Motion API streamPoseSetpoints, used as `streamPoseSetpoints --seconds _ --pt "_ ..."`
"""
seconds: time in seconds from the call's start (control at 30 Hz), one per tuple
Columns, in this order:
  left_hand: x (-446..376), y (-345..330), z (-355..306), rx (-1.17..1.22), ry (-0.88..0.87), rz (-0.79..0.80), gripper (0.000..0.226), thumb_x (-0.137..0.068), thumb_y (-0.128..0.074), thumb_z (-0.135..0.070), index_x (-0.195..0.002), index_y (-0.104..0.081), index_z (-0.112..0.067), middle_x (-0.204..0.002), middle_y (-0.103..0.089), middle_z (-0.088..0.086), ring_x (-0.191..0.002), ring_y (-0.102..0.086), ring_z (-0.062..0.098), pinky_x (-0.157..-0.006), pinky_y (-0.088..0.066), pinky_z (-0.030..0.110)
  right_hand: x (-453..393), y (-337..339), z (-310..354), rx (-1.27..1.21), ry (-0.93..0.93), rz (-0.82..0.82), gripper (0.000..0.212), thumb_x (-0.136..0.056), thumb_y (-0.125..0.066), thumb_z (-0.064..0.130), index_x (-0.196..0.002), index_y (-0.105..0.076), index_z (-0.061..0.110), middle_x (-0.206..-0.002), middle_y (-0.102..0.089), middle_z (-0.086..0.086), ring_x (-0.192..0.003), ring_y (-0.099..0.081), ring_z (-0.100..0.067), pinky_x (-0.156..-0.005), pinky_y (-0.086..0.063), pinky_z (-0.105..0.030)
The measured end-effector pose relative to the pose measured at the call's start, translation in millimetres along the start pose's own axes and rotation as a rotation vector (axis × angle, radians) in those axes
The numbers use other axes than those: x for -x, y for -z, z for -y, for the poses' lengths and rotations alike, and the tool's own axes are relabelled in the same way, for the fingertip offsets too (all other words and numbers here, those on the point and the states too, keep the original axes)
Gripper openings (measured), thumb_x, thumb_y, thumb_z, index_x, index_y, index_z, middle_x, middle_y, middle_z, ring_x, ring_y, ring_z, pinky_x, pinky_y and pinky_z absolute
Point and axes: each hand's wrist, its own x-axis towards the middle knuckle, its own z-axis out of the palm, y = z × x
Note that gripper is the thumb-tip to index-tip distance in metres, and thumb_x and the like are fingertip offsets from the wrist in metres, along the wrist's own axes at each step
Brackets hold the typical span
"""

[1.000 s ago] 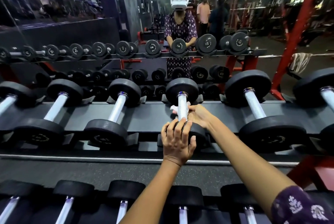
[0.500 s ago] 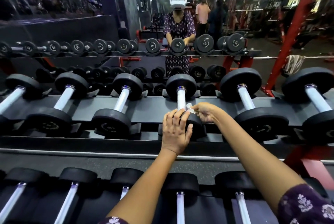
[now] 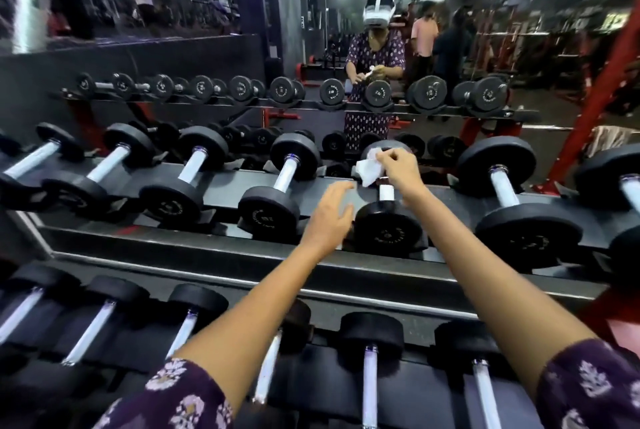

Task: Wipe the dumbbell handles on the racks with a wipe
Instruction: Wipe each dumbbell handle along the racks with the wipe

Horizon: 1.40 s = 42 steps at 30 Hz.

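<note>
Two hands over rack (image 3: 242, 257): right hand (image 3: 401, 170) pinches wipe (image 3: 370, 170) above dumbbell (image 3: 388, 227); left hand (image 3: 329, 217), fingers spread, at its 9 o'clock

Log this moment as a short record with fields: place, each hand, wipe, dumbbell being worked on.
place: gym, upper rack of dumbbells in front of a mirror
right hand: pinches the wipe above the handle
left hand: open, fingers spread, beside the near weight, holding nothing
dumbbell: on the rack, part of its handle showing below the wipe
</note>
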Motion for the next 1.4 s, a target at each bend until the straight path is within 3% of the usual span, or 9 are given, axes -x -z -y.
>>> streamPoseSetpoints --seconds 0.13,0.27,0.57,0.7,0.9,1.1,1.23,1.33,1.4 --pt "-4 57 8 0.349 0.390 -0.171 0.027 -0.098 -0.052 -0.010 -0.124 -0.053 -0.007 -0.106 -0.058 0.003 -0.091 -0.056 0.015 -0.073 -0.046 0.011 32 -62 20 -0.131 -0.098 0.190 0.028 -0.094 -0.050 0.016 -0.066 -0.050 0.016 -0.067 -0.048 -0.004 -0.066 -0.048 -0.017 -0.059 -0.044 -0.030" --pt "9 121 32 0.726 0.626 -0.097 0.016 -0.101 -0.048 -0.017 -0.114 -0.055 -0.011 -0.101 -0.063 0.009 -0.086 -0.062 0.018 -0.066 -0.057 0.025 71 -127 34 -0.233 -0.144 0.169 0.027 -0.092 -0.055 0.015 -0.065 -0.051 0.015 -0.068 -0.050 -0.005 -0.066 -0.047 -0.017 -0.060 -0.041 -0.031" --pt "27 184 67 0.687 0.596 -0.058 0.019 -0.089 -0.063 0.003 -0.107 -0.059 0.000 -0.091 -0.061 0.010 -0.078 -0.060 0.015 -0.058 -0.053 0.017 127 -182 51 -0.434 -0.349 0.222 0.017 -0.095 -0.050 0.021 -0.081 -0.056 0.013 -0.080 -0.059 -0.006 -0.067 -0.055 -0.013 -0.056 -0.051 -0.022" --pt "22 188 74 0.693 0.587 -0.104 0.017 -0.087 -0.062 0.007 -0.089 -0.058 -0.010 -0.084 -0.060 0.004 -0.079 -0.059 0.016 -0.057 -0.051 0.016 127 -174 56 -0.569 -0.414 0.239 0.021 -0.098 -0.042 0.023 -0.086 -0.055 0.011 -0.079 -0.058 -0.006 -0.067 -0.057 -0.014 -0.055 -0.053 -0.021" --pt "11 178 69 0.615 0.534 -0.099 0.015 -0.088 -0.062 0.005 -0.097 -0.056 -0.006 -0.085 -0.056 0.002 -0.073 -0.056 0.009 -0.054 -0.049 0.012 101 -166 55 -0.406 -0.311 0.159 0.012 -0.087 -0.058 -0.001 -0.082 -0.057 0.010 -0.074 -0.060 -0.007 -0.049 -0.059 -0.006 -0.051 -0.052 -0.016" --pt "-6 155 77 0.267 0.359 -0.101 0.030 -0.088 -0.067 -0.011 -0.116 -0.055 -0.010 -0.112 -0.058 0.007 -0.102 -0.056 0.019 -0.083 -0.044 0.022 58 -163 53 -0.325 -0.335 0.095 0.018 -0.083 -0.057 -0.005 -0.072 -0.059 0.010 -0.068 -0.057 -0.008 -0.059 -0.054 -0.015 -0.054 -0.050 -0.022" --pt "6 146 99 -0.229 0.096 0.135 0.066 -0.092 -0.064 -0.021 -0.147 -0.032 -0.005 -0.151 -0.035 0.010 -0.142 -0.029 0.024 -0.115 -0.022 0.030 20 -162 37 -0.248 -0.269 -0.114 0.021 -0.077 -0.065 0.002 -0.065 -0.062 0.019 -0.069 -0.060 -0.006 -0.066 -0.058 -0.021 -0.060 -0.054 -0.029" --pt "17 134 116 -0.433 0.009 0.233 0.082 -0.092 -0.064 -0.028 -0.153 -0.013 -0.007 -0.160 -0.015 0.008 -0.149 -0.008 0.024 -0.121 -0.009 0.037 -1 -164 23 -0.022 -0.148 -0.199 0.015 -0.068 -0.071 0.013 -0.058 -0.064 0.023 -0.069 -0.066 -0.001 -0.073 -0.062 -0.024 -0.073 -0.056 -0.042" --pt "20 127 122 -0.516 -0.032 0.212 0.089 -0.091 -0.063 -0.037 -0.154 -0.007 -0.008 -0.161 -0.010 0.008 -0.150 -0.003 0.024 -0.122 -0.005 0.037 -5 -166 26 0.151 -0.047 -0.169 0.009 -0.071 -0.069 0.017 -0.065 -0.065 0.022 -0.071 -0.066 0.000 -0.073 -0.060 -0.019 -0.070 -0.052 -0.035"
